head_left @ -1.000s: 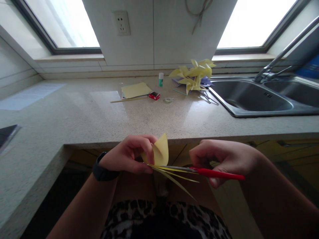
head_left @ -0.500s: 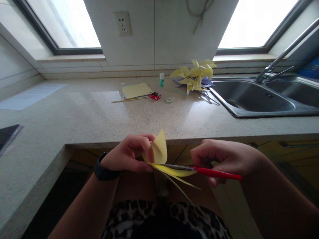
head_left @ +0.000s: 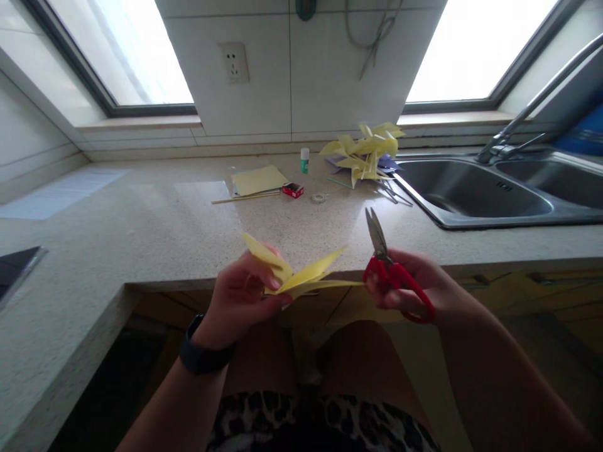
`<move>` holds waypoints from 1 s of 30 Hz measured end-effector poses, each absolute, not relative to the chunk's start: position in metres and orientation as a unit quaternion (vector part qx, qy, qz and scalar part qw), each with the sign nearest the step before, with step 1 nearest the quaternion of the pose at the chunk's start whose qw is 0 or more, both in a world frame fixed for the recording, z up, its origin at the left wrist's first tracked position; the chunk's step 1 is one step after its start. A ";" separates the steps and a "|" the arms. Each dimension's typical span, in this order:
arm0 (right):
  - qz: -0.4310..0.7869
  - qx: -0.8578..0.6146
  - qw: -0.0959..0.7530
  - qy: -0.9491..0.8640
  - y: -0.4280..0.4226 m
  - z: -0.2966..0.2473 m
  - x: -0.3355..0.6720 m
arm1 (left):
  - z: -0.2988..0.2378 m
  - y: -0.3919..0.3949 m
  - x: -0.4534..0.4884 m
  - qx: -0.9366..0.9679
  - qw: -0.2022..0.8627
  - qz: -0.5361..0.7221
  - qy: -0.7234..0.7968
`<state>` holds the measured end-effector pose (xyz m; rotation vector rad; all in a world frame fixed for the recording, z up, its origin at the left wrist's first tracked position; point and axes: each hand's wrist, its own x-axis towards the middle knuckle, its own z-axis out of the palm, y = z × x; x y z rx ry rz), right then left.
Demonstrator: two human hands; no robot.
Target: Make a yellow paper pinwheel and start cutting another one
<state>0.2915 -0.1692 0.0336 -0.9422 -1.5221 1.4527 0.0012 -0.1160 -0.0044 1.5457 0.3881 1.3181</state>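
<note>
Head view: yellow paper (head_left: pixel 301 276) between my hands, long flaps (head_left: pixel 325 264) pointing right.
Left hand (head_left: pixel 240 292): nearer, my fingers (head_left: pixel 268 278) pinching the paper.
Right hand (head_left: pixel 431 276): grasping scissors (head_left: pixel 385 267), blades (head_left: pixel 376 232) pointing far; one flap reaches my fingers, pinch unclear.

"What do you have at the front edge of the counter (head_left: pixel 179 242)?"

"Your left hand (head_left: pixel 249 290) pinches a cut yellow paper (head_left: pixel 313 271), its flaps fanning toward your right hand (head_left: pixel 409 276). One flap reaches your right fingers; whether you grip it is hard to tell."

"And on the right?"

"You hold red-handled scissors (head_left: pixel 379 243), blades slightly parted, tips toward the back edge."

"What lies beyond you?"

"A paper stack (head_left: pixel 261 180), thin sticks (head_left: pixel 245 198) along its front, a small red box (head_left: pixel 293 191) at its right front corner. A glue stick (head_left: pixel 304 162) stands behind; yellow pinwheels (head_left: pixel 367 149) lie by the left edge of the sink (head_left: pixel 513 222)."
</note>
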 end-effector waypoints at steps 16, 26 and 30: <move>0.441 -0.314 0.736 -0.406 -0.179 -0.037 0.192 | -0.032 -0.146 0.024 0.649 0.387 0.636 0.156; 0.375 -0.334 0.781 -0.371 -0.171 -0.051 0.193 | -0.032 -0.151 0.031 0.620 0.438 0.634 0.149; 0.389 -0.344 0.770 -0.370 -0.172 -0.049 0.192 | -0.033 -0.153 0.033 0.613 0.447 0.634 0.152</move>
